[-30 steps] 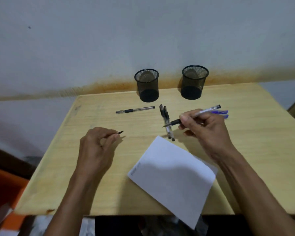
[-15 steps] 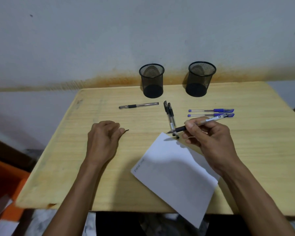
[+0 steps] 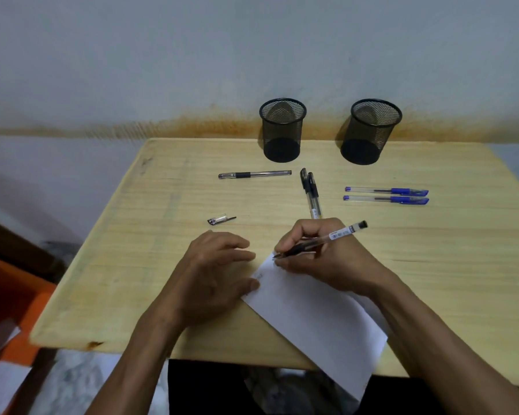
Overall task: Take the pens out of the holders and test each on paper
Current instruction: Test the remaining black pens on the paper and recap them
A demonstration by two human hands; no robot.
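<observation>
My right hand [image 3: 321, 262] grips an uncapped black pen [image 3: 339, 236] with its tip touching the top corner of the white paper [image 3: 315, 322]. My left hand [image 3: 213, 274] lies flat, fingers apart, pressing the paper's left edge. The pen's clear cap [image 3: 221, 220] lies on the table beyond my left hand. Two empty black mesh holders [image 3: 282, 130] [image 3: 370, 131] stand at the back. One black pen [image 3: 253, 175] lies alone, two black pens [image 3: 310, 191] lie side by side, and two blue pens [image 3: 385, 195] lie to the right.
The wooden table [image 3: 150, 256] stands against a stained wall. The paper hangs over the table's near edge. An orange object [image 3: 9, 307] sits on the floor to the left.
My left hand let go of the cap, which now lies on the table, and moved onto the paper's edge. My right hand brought the pen tip down to the paper's corner.
</observation>
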